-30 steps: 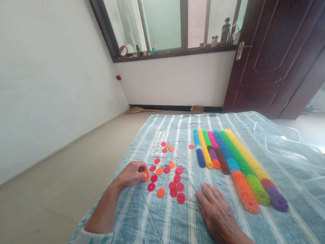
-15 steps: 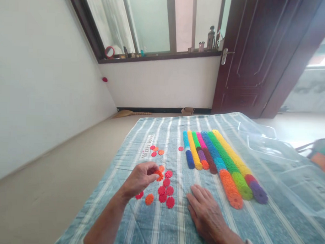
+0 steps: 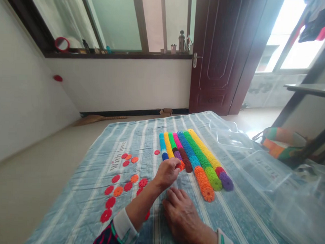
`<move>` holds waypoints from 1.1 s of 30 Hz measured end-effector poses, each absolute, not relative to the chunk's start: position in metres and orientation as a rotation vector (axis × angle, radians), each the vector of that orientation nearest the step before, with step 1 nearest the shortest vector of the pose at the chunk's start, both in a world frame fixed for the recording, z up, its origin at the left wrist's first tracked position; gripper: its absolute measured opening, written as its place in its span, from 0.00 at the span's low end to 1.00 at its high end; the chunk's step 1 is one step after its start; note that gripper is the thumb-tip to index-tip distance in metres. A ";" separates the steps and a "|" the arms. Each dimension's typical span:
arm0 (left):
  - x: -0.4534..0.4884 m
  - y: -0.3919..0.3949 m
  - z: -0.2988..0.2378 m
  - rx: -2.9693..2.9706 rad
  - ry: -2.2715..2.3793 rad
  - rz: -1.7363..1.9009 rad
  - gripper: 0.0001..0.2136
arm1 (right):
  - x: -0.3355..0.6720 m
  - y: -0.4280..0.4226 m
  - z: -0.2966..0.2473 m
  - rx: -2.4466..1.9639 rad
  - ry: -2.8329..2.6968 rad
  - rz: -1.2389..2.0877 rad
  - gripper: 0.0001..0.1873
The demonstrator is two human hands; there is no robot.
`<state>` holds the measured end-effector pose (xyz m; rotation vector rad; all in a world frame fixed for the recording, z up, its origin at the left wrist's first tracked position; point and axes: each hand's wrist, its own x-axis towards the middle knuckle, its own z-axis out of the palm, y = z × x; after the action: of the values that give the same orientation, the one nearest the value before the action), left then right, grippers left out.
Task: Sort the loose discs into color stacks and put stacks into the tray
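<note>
The left hand (image 3: 166,173) is curled almost shut, its fingertips pinching an orange plastic disc (image 3: 181,165), half hidden, just beside the near end of a dark red row of discs (image 3: 186,161). The right hand (image 3: 182,217) lies open on the striped quilt (image 3: 68,211), fingers spread, holding nothing, near loose red discs (image 3: 110,202).

Quilt (image 3: 55,218) was pale blue, white-striped; loose discs (image 3: 118,191) were red and orange; stacked rows (image 3: 197,155) ran blue, yellow, green, pink, orange, purple.
</note>
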<state>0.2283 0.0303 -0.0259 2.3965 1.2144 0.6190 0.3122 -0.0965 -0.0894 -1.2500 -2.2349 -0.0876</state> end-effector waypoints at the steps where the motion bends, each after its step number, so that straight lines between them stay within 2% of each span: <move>1: 0.232 0.033 -0.028 2.402 1.206 0.617 0.08 | 0.312 -0.096 -0.089 -1.253 -2.241 -0.086 0.06; 23: 0.234 0.045 -0.029 2.434 1.213 0.759 0.08 | 0.316 -0.093 -0.082 -1.229 -2.314 -0.098 0.06; 33: 0.243 0.037 -0.029 2.532 1.194 0.548 0.08 | 0.316 -0.093 -0.082 -1.240 -2.300 -0.144 0.06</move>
<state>0.2431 0.0366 -0.0286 2.5323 1.1935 0.5478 0.3156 -0.0931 -0.0822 -1.2397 -2.3001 -0.1438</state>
